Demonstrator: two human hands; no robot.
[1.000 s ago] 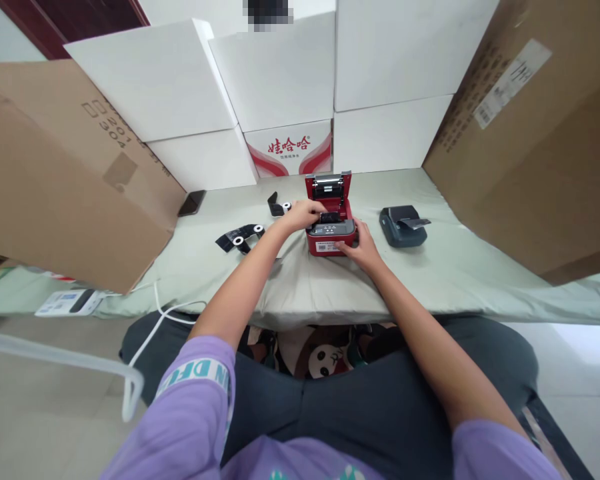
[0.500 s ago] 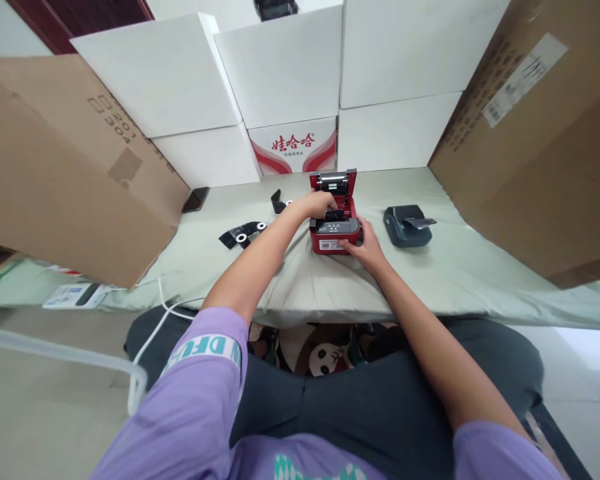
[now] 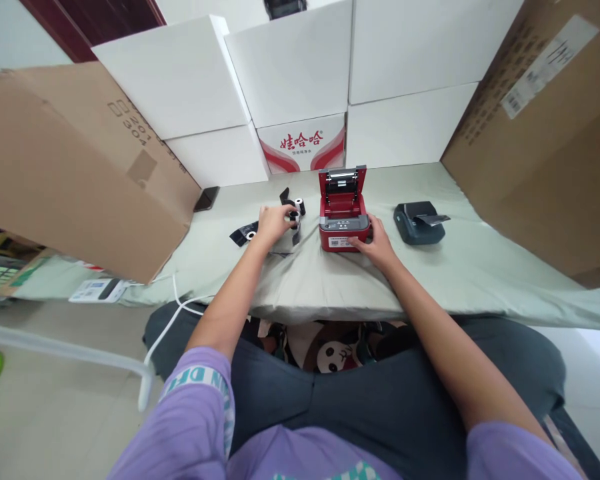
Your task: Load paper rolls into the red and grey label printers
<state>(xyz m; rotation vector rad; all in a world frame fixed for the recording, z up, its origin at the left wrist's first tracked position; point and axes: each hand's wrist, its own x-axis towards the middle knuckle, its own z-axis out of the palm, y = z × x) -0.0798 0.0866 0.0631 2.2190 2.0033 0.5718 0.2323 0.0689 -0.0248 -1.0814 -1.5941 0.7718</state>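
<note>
A small red label printer (image 3: 344,241) stands on the cloth-covered table with its lid (image 3: 342,181) raised, and the red inside of its paper bay shows. My right hand (image 3: 377,244) grips its right side, thumb on the front near a white sticker. To the left of the printer, my left hand (image 3: 274,224) pinches a small black paper roll (image 3: 295,217) with a strip hanging down. Just behind those fingers lies another black roll with a white core (image 3: 300,205). A further black strip roll (image 3: 245,233) lies left of my left hand, partly hidden by it.
A dark grey printer (image 3: 419,224) with a strip sticking out sits at the right. White boxes (image 3: 300,143) line the back; brown cartons (image 3: 80,167) flank both sides. A phone (image 3: 207,199) lies at the left, and a white cable (image 3: 176,300) hangs over the front edge.
My left hand has come out of the red printer's bay and moved left with a black roll. My right hand has stayed on the printer. The view has shifted slightly.
</note>
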